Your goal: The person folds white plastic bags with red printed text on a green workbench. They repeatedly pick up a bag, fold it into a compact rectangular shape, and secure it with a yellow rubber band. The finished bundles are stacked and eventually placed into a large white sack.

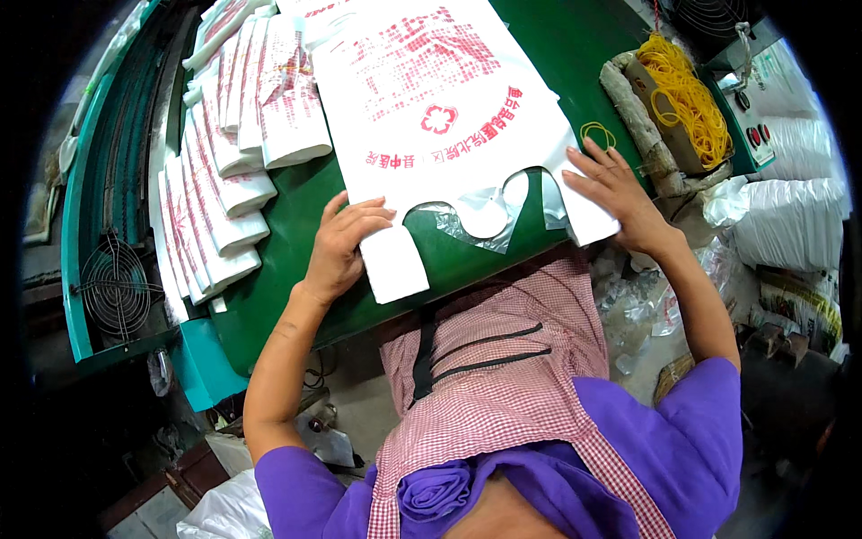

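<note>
A flat stack of white plastic vest-style bags [404, 135], printed in red, lies on the green table with its two handles toward me. On the left handle rest the extended fingers of my left hand [343, 241]; its thumb is mostly hidden. My right hand [621, 196] lies against the right handle with its fingers spread. Between the handles is a cut-out with a rounded white tab [485, 216], and clear plastic film [453, 229] shows around it. Just beyond my right hand a yellow rubber band [598, 135] lies on the table.
Folded bundles of similar printed bags [215, 189] overlap along the left. A box of yellow rubber bands [682, 103] stands at the right, near a control box with buttons [759, 136]. Stacked white bags [790, 216] sit farther right. A wire fan guard [117, 286] is at the left.
</note>
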Tool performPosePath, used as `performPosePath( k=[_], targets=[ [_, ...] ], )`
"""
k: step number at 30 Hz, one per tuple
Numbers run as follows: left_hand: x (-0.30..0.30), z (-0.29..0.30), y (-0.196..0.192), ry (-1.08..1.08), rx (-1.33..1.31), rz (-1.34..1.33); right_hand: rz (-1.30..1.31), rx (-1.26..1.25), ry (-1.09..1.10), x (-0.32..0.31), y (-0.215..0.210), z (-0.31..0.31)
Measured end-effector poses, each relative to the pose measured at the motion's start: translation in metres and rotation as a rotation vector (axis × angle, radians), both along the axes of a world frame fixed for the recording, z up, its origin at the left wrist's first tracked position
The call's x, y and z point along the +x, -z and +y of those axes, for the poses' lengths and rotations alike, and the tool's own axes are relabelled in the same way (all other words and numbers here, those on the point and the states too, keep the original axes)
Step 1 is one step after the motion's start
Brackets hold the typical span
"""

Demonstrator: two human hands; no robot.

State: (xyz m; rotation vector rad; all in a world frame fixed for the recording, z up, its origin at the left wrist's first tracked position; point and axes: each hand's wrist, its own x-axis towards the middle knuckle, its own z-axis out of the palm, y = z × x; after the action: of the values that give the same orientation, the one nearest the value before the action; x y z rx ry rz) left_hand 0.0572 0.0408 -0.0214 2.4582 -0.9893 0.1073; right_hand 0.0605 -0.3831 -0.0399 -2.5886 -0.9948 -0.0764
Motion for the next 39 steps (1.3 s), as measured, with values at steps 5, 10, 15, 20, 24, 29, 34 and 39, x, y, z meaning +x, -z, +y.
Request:
performPosePath(
  k=[5, 10, 15, 20, 24, 29, 34, 39],
  targets=[
    [-0.019, -0.006, -0.004, -0.104, -0.159, 0.255, 0.077, 0.204, -0.106, -0.013, -0.014, -0.001],
    [0.034, -0.051, -0.012, -0.246, -0.24, 0.439, 0.302, 0.597, -0.216, 0.013, -0.028, 0.028],
    [0.063, -0.091, -0.023, -0.258, 0.385, 0.252, 0.57, 0.458, 0.061, 0.068, -0.031, 0.101],
    [-0.011, -0.055, -0.002, 0.04, 0.045, -0.121, 0.37, 0.062, -0.079, 0.049, -0.02, 0.119],
    [-0.035, -0.081, 0.001, 0.069, 0.3, -0.012, 0.115, 0.324, -0.086, 0.047, -0.003, 0.106],
    [-0.025, -0.079, 0.018, -0.005, 0.223, -0.291, 0.477, 0.652, 0.374, 0.027, -0.036, 0.038],
    [-0.021, -0.078, 0.018, 0.009, 0.022, -0.196, 0.622, 0.797, 0.41, 0.002, -0.021, 0.052],
    [-0.019, -0.066, 0.02, 0.032, 0.069, -0.237, 0.881, 0.729, 0.031, 0.013, -0.069, 0.076]
  ],
)
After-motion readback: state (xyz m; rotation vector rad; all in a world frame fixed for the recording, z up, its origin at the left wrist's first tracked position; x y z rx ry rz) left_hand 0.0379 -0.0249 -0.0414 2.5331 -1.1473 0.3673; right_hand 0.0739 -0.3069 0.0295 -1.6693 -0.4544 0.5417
